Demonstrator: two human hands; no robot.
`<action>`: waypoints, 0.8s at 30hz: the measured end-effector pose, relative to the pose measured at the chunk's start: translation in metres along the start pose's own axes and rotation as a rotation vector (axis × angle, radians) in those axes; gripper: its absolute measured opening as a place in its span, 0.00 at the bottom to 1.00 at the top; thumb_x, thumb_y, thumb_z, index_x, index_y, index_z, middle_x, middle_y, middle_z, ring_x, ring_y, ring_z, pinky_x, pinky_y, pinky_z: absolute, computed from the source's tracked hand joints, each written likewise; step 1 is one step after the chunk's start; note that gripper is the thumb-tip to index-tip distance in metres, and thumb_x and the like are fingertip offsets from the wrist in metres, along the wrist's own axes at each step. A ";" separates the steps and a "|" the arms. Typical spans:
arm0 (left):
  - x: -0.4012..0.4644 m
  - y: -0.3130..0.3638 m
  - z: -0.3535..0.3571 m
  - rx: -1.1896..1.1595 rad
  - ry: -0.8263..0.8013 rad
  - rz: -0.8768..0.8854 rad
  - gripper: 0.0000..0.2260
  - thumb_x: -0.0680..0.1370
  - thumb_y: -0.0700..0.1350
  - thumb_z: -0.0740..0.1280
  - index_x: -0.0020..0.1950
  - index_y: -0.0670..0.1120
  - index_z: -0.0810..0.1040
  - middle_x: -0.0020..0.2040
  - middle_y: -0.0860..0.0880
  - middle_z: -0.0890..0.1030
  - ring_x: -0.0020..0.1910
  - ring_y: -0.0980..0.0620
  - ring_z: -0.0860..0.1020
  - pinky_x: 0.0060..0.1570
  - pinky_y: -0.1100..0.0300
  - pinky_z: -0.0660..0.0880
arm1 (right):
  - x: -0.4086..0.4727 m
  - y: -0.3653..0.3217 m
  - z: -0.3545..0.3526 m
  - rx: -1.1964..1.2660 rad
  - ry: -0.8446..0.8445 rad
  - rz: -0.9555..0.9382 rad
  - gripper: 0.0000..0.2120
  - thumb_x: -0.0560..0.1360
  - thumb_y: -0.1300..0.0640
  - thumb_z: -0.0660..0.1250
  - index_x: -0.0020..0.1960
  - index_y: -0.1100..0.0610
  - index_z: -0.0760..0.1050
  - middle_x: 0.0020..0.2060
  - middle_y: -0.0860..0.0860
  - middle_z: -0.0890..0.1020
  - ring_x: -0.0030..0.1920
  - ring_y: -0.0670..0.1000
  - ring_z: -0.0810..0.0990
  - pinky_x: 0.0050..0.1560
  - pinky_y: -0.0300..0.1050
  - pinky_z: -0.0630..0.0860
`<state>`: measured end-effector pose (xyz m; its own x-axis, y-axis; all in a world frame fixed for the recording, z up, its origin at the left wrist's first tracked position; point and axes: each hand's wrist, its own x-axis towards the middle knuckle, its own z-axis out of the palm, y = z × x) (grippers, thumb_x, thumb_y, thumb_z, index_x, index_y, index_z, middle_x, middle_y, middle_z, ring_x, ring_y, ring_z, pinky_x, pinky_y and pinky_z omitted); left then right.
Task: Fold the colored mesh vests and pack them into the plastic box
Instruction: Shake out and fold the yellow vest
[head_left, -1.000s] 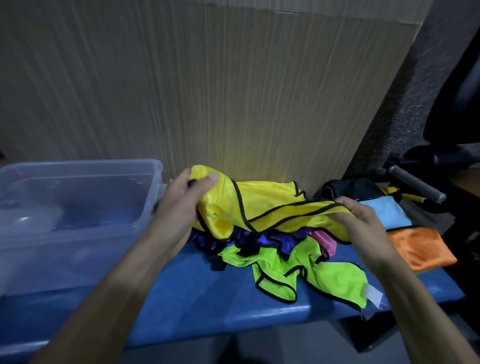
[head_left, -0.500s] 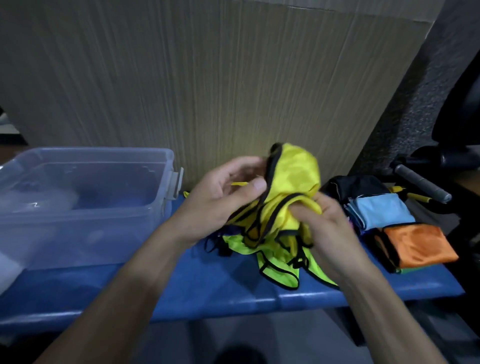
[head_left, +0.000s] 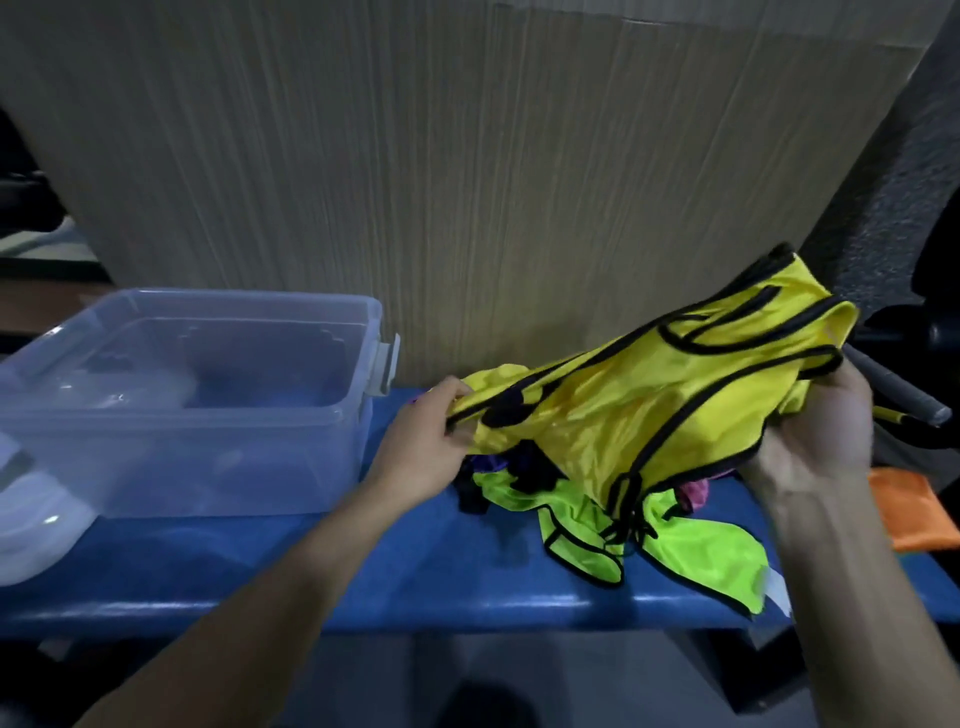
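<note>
A yellow mesh vest (head_left: 649, 400) with black trim is stretched in the air above the blue bench (head_left: 363, 577). My left hand (head_left: 421, 452) pinches its left edge. My right hand (head_left: 826, 431) grips its right end, palm toward me. Under it a lime green vest (head_left: 691, 545) lies crumpled on the bench, with purple (head_left: 493, 462) and pink (head_left: 693, 491) fabric partly hidden beneath. The clear plastic box (head_left: 332, 431) stands open at the left of the bench.
A folded orange vest (head_left: 914, 512) lies at the bench's right end. A tall cardboard sheet (head_left: 467, 182) stands behind the bench. A grey handled bar (head_left: 898, 389) lies at far right. A white plastic object (head_left: 36, 525) sits by the box's left front.
The yellow vest, bunched between both hands half a second ago, is now pulled out wide. My right hand has moved right and up, my left hand lower left. The view has shifted left.
</note>
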<state>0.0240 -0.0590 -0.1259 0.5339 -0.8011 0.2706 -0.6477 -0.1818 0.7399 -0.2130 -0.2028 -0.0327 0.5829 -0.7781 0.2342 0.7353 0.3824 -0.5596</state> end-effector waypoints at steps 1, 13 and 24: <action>0.000 0.006 -0.006 -0.137 -0.032 -0.057 0.06 0.79 0.41 0.67 0.47 0.53 0.78 0.39 0.55 0.81 0.41 0.51 0.80 0.40 0.57 0.73 | 0.004 -0.003 -0.006 -0.021 0.046 -0.025 0.19 0.82 0.55 0.58 0.51 0.62 0.86 0.54 0.58 0.86 0.59 0.58 0.84 0.59 0.60 0.80; 0.005 0.054 -0.025 -1.258 -0.082 -0.596 0.07 0.78 0.39 0.69 0.55 0.40 0.80 0.45 0.42 0.81 0.41 0.47 0.81 0.43 0.55 0.81 | -0.007 0.049 -0.024 -1.270 0.271 -0.127 0.12 0.78 0.51 0.73 0.59 0.54 0.79 0.50 0.49 0.83 0.55 0.49 0.81 0.57 0.48 0.79; 0.016 0.058 -0.010 -1.434 0.102 -0.682 0.03 0.81 0.37 0.63 0.48 0.39 0.75 0.37 0.43 0.79 0.33 0.48 0.80 0.36 0.55 0.82 | -0.051 0.108 -0.015 -1.739 -0.265 -0.352 0.12 0.75 0.54 0.75 0.53 0.50 0.73 0.45 0.41 0.77 0.45 0.41 0.76 0.44 0.37 0.73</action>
<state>0.0007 -0.0766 -0.0725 0.5676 -0.7475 -0.3450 0.7129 0.2367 0.6601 -0.1686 -0.1289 -0.1175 0.6578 -0.5398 0.5254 -0.2446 -0.8128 -0.5288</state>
